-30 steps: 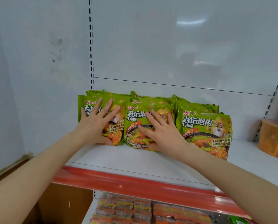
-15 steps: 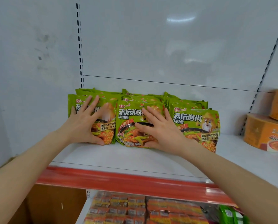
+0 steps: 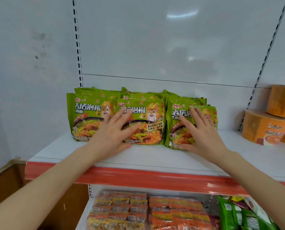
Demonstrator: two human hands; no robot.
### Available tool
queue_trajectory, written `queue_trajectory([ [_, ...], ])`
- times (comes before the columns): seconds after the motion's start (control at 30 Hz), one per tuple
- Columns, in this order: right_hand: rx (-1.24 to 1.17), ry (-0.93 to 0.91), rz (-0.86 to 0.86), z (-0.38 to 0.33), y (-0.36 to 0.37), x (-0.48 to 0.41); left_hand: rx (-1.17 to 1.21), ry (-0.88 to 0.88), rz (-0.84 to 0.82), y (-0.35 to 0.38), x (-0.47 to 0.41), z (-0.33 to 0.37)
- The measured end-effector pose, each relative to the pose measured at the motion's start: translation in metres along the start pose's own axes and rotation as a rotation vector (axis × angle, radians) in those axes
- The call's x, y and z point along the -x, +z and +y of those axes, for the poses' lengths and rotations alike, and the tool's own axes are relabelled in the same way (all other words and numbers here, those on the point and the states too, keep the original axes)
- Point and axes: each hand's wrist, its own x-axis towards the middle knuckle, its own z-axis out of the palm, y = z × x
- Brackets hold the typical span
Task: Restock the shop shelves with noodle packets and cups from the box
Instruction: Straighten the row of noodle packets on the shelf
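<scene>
Nothing clutched on either side. Left hand (image 3: 111,131) at centre frame, fingers straight and fanned apart, laid across the seam between the left front packet (image 3: 87,117) and the middle front packet (image 3: 146,123); blurred, so cannot tell whether pressing on the wrappers or just off them. Right hand (image 3: 199,130) right of centre, likewise flat and splayed, against the right front packet (image 3: 176,128), thumb down at its bottom edge by the shelf (image 3: 146,156); much of that packet's print and picture hidden behind the palm. All three green noodle packets upright, side by side and touching, toward the left end of the white shelf. Rear packets (image 3: 97,91) standing behind them, only top edges showing, number impossible to count. Red strip (image 3: 138,178) along the shelf's front lip, crossed by both forearms. Orange cups (image 3: 262,127) stacked at the right edge of the frame, well apart from the packets, the outermost cut off by the border, labels too soft to read. Slotted upright (image 3: 77,47) in the upper left against the white back panel. Lower-shelf packets (image 3: 121,211) in orange wrappers at the bottom centre, blurred, print illegible. Green bags (image 3: 234,214) at the bottom right, partly covered by the right forearm. Brown cardboard box (image 3: 4,185) at the lower left, mostly hidden by the left forearm, contents out of sight.
</scene>
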Motion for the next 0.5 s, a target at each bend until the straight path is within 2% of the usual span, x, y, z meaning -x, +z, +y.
queue_trajectory([
  [0.13,0.015,0.021,-0.080,0.018,0.004,0.007,0.032,0.111,-0.086,-0.001,-0.037,0.051],
  [0.2,0.006,0.028,-0.141,0.024,0.007,0.004,0.026,0.115,-0.260,0.004,-0.048,0.057],
  [0.27,0.003,0.012,-0.173,0.027,0.008,-0.001,0.006,0.124,-0.357,0.003,-0.053,0.059],
  [0.5,-0.063,-0.027,-0.138,0.024,0.004,-0.005,-0.074,0.094,-0.441,-0.001,-0.056,0.069],
])
